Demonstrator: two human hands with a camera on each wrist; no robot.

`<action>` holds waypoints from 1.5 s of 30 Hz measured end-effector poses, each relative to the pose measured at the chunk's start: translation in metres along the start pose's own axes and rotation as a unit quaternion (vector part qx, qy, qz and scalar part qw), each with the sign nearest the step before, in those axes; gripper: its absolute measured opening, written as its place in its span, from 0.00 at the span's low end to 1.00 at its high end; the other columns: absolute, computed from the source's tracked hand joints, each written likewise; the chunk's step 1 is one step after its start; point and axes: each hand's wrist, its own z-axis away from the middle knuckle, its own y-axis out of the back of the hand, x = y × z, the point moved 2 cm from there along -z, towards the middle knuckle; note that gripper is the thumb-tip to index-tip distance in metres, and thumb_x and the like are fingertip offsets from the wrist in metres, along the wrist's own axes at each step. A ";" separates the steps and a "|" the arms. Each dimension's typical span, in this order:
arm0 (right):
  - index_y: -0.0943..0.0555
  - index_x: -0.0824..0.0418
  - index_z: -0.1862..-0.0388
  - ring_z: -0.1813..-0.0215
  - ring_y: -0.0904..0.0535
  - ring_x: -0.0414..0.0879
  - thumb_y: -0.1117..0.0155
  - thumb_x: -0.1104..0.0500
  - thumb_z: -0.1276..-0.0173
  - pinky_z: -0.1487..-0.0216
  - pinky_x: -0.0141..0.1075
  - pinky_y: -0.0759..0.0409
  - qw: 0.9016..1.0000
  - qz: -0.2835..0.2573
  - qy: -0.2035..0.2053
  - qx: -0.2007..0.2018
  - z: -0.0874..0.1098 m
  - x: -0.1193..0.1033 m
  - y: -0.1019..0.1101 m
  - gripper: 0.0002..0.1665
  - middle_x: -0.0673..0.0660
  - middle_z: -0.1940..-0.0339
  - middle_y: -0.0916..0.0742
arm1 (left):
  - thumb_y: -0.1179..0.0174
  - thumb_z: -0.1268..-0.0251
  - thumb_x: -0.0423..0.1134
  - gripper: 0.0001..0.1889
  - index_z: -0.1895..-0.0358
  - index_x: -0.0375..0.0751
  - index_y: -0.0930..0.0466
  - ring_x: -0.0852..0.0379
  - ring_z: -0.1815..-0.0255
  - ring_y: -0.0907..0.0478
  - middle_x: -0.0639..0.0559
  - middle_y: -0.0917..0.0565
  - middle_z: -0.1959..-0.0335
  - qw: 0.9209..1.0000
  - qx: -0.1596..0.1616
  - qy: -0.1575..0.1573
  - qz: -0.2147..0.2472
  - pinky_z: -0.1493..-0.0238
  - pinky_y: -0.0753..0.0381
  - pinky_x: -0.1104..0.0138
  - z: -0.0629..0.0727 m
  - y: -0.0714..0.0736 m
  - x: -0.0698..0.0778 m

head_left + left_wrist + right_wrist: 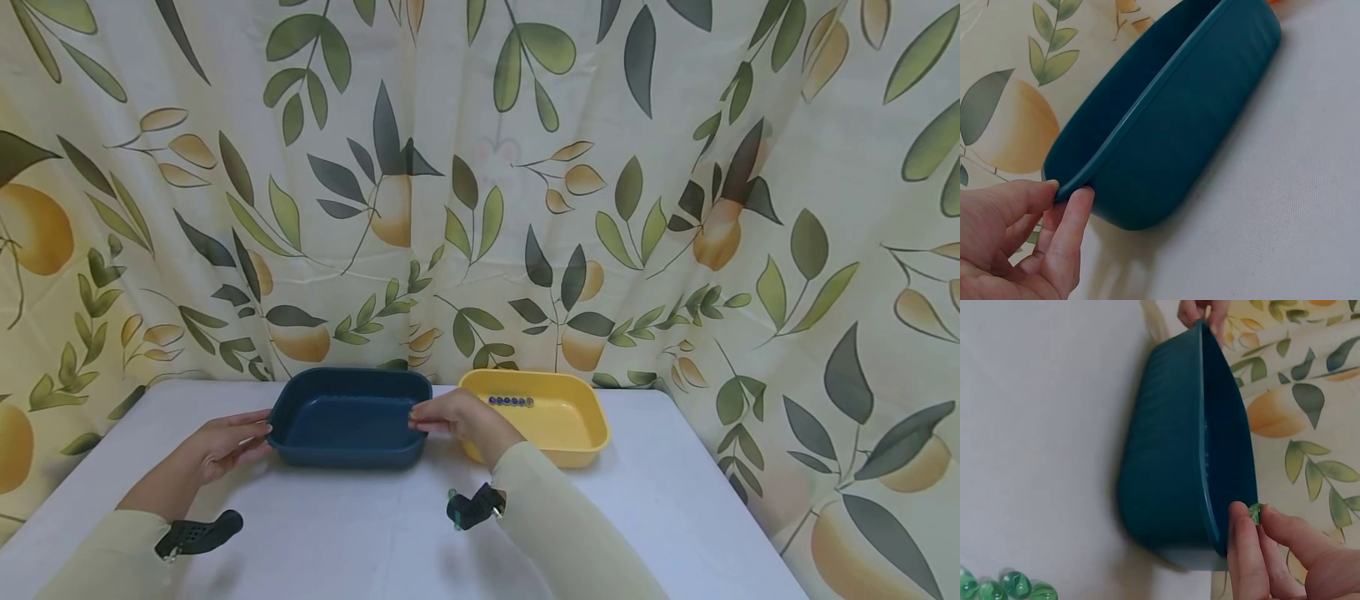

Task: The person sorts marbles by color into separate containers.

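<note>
A dark blue plastic tub (348, 457) stands on the white table. At its left end my left hand (228, 446) pinches the rim between thumb and fingers, as the left wrist view shows on the tub's corner (1141, 162). Over the opposite end, my right hand (450, 414) holds a green glass marble (1255, 514) between thumb and fingertips, close to the rim. Several more green marbles (1016, 584) lie on the table below the right wrist. The wrist strap mostly hides them in the head view.
To the right stands a yellow tub (577, 457) with a row of several small blue marbles (512, 402) inside, its left part behind my right hand. Behind the white table (360, 542) hangs a curtain (480, 208) printed with leaves and fruit.
</note>
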 end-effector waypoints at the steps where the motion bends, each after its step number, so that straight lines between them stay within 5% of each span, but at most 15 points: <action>1: 0.17 0.72 0.50 0.65 0.12 0.45 0.34 0.68 0.34 0.57 0.29 0.14 1.000 -0.006 -0.001 0.000 -0.001 0.000 0.000 0.14 0.58 0.69 0.11 | 0.43 0.30 0.30 0.28 0.28 0.31 0.37 0.61 0.66 0.16 0.58 0.16 0.69 1.000 0.001 0.001 0.000 0.52 0.14 0.68 0.000 0.000 0.000; 9: 0.20 0.75 0.46 0.66 0.14 0.45 0.37 0.71 0.33 0.54 0.30 0.15 0.998 -0.069 -0.005 0.011 -0.009 -0.002 0.001 0.17 0.58 0.72 0.13 | 0.42 0.30 0.30 0.31 0.26 0.31 0.41 0.61 0.66 0.15 0.58 0.16 0.69 1.000 0.000 0.004 0.003 0.51 0.15 0.68 -0.001 0.001 -0.001; 21: 0.21 0.75 0.44 0.41 0.18 0.56 0.37 0.73 0.34 0.41 0.37 0.19 0.984 -0.170 0.001 0.045 -0.013 -0.002 -0.002 0.19 0.69 0.43 0.18 | 0.43 0.30 0.29 0.29 0.28 0.31 0.38 0.61 0.67 0.15 0.58 0.16 0.69 1.000 -0.004 0.002 0.006 0.54 0.14 0.69 0.001 0.001 0.001; 45: 0.22 0.76 0.43 0.41 0.18 0.57 0.37 0.73 0.34 0.41 0.37 0.19 0.971 -0.232 0.001 0.056 -0.016 0.003 -0.003 0.20 0.70 0.41 0.19 | 0.43 0.30 0.28 0.30 0.27 0.30 0.41 0.61 0.66 0.15 0.58 0.16 0.69 1.000 -0.004 0.001 0.007 0.52 0.14 0.68 0.001 0.000 0.001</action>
